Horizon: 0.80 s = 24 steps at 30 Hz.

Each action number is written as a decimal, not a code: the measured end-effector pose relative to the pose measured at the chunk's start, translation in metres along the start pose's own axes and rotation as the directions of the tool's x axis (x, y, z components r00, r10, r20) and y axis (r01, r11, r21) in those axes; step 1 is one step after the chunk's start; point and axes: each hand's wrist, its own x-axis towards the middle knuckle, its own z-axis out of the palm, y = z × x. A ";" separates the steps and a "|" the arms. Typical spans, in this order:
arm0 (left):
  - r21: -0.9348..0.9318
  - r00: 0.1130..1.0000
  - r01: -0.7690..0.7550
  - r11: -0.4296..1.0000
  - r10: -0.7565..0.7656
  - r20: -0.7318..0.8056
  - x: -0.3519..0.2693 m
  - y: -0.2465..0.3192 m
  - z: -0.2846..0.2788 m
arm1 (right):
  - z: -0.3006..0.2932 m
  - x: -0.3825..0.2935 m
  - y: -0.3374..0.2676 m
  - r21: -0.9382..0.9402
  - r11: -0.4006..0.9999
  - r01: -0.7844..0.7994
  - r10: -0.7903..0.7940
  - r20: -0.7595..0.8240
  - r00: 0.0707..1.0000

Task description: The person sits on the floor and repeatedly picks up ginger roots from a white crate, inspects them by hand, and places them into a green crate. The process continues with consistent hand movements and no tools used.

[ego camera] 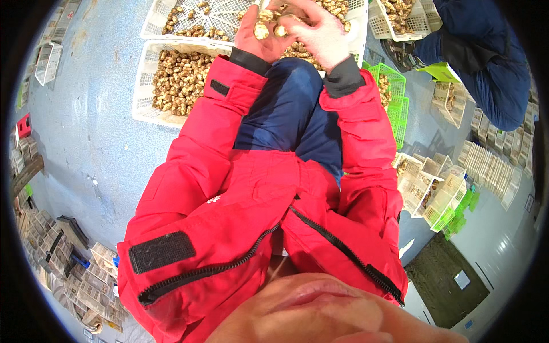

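Note:
My left hand [250,37] is palm up above the baskets, with several small knobbly brown-and-yellow pieces [261,31] in it; they look like corms or tubers. My right hand [322,39] curves over from the other side, its fingertips among the same pieces, and one pale piece [280,30] shows at them. Under and beyond both hands stand white plastic mesh baskets. The far basket [148,25] has pieces scattered over its mesh floor. A nearer basket [140,96] on the left is heaped with brown pieces [182,81]. More pieces [298,52] lie below my hands, partly hidden.
At my right are green mesh baskets [399,109] and another white basket [418,33] of pieces. A person's leg in dark blue trousers [493,73] is beside it. White baskets [433,188] stand farther right, with stacks [92,287] at lower left. Blue floor [90,128] lies between.

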 end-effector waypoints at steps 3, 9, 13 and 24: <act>0.123 0.993 0.100 0.987 -0.107 0.049 0.003 0.011 -0.010 | 0.013 0.008 0.007 -0.710 0.659 0.247 -0.373 -0.023 0.928; 0.178 0.900 0.112 0.978 -0.176 0.398 -0.008 0.016 0.002 | 0.009 0.007 -0.005 0.064 0.987 -0.148 0.150 -0.026 0.988; 0.008 0.974 0.054 0.999 -0.054 0.218 -0.015 0.017 -0.006 | 0.006 0.003 0.010 0.576 0.809 -0.115 0.213 -0.104 0.972; -0.221 0.943 0.071 0.973 0.007 0.334 -0.036 0.027 0.007 | 0.009 -0.004 0.005 0.416 0.909 -0.003 0.036 -0.071 0.997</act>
